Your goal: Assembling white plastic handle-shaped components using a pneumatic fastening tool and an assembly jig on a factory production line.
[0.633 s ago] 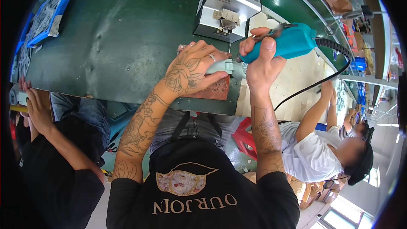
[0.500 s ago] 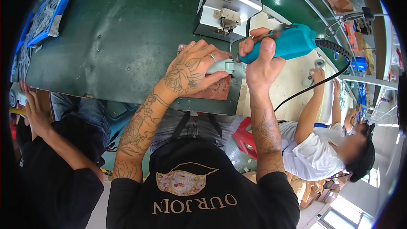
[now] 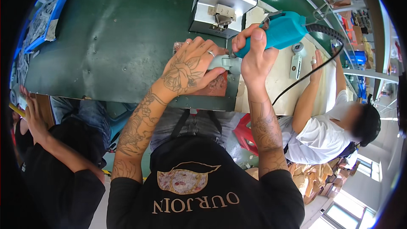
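My left hand (image 3: 186, 68) lies over a pale grey part (image 3: 224, 62) with a rounded end, its fingers curled around it and covering much of it. Beneath the part is a reddish-brown pad (image 3: 217, 86) on the green bench top. My right hand (image 3: 257, 61) is wrapped around a teal corded electric screwdriver (image 3: 283, 30). The screwdriver's nose points down and left, close beside the grey part's rounded end. Its bit is hidden, so I cannot tell whether it touches.
A silver metal machine (image 3: 222, 6) stands just beyond my hands. A blue bin (image 3: 51, 21) of grey parts sits at far left. The black cable (image 3: 311, 71) loops down at right. A co-worker's hand (image 3: 316, 65) is near another grey part (image 3: 296, 65); another person sits left.
The screwdriver and my right hand have shifted slightly left and away from me. My left hand stays on the grey part. At right, the co-worker's hand has come off the other grey part.
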The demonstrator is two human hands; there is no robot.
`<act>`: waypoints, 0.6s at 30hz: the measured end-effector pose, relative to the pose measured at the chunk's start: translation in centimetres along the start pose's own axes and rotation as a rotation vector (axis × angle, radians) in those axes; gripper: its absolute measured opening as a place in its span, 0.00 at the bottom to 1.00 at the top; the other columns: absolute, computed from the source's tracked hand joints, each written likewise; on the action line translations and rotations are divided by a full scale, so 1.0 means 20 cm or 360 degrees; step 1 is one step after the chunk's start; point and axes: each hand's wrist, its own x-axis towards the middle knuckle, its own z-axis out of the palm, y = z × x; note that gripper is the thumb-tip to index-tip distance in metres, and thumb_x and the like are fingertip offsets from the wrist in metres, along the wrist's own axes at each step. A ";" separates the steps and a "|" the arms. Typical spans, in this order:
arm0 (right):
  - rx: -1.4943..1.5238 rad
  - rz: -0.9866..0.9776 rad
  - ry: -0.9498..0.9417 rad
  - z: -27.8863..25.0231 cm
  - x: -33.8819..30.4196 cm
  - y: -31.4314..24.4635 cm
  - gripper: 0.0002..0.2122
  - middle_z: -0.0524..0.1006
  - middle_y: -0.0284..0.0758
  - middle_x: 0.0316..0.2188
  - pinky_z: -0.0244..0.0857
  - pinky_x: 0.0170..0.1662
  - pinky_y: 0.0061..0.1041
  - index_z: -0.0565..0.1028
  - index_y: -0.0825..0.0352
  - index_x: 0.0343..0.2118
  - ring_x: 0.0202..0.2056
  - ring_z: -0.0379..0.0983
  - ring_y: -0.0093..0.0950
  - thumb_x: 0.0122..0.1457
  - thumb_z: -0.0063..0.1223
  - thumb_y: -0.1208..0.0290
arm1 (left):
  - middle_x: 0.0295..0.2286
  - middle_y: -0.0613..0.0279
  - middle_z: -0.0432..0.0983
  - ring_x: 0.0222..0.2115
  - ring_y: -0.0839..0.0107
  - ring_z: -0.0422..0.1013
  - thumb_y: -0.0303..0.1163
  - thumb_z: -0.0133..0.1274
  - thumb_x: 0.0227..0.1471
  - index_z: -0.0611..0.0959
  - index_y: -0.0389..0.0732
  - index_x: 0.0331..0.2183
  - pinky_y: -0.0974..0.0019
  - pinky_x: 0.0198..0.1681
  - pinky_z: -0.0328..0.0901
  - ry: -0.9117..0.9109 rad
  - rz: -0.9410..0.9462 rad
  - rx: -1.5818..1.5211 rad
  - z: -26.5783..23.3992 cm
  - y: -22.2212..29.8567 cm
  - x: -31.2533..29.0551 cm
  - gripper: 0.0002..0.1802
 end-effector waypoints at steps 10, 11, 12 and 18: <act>-0.0129 -0.0411 0.0028 0.15 0.28 -0.01 0.20 0.73 0.33 0.21 0.65 0.28 0.24 0.73 0.74 0.40 0.24 0.71 0.24 0.69 0.49 0.55 | 0.41 0.58 0.73 0.47 0.59 0.67 0.43 0.49 0.59 0.81 0.46 0.49 0.51 0.56 0.61 0.0193 0.0052 0.0139 0.04 -0.03 -0.04 0.20; -0.0072 -0.0446 0.0015 0.17 0.30 0.02 0.18 0.73 0.32 0.20 0.64 0.27 0.23 0.73 0.73 0.37 0.23 0.70 0.24 0.69 0.50 0.58 | 0.41 0.58 0.73 0.47 0.58 0.67 0.42 0.49 0.59 0.81 0.45 0.48 0.51 0.56 0.61 0.0105 0.0017 0.0020 0.03 -0.03 -0.04 0.19; -0.0067 -0.0455 0.0008 0.17 0.31 0.04 0.18 0.73 0.32 0.20 0.64 0.27 0.23 0.73 0.73 0.37 0.23 0.70 0.24 0.69 0.50 0.58 | 0.41 0.58 0.73 0.47 0.58 0.68 0.41 0.48 0.59 0.81 0.45 0.47 0.51 0.55 0.61 0.0017 -0.0017 -0.0101 0.01 -0.02 -0.03 0.18; -0.0038 -0.0389 -0.0029 0.17 0.29 0.06 0.17 0.72 0.33 0.20 0.65 0.28 0.24 0.71 0.72 0.35 0.23 0.70 0.25 0.68 0.52 0.58 | 0.42 0.58 0.74 0.46 0.57 0.68 0.41 0.50 0.58 0.81 0.45 0.47 0.52 0.55 0.62 0.0138 0.0059 0.0015 0.04 -0.01 -0.03 0.18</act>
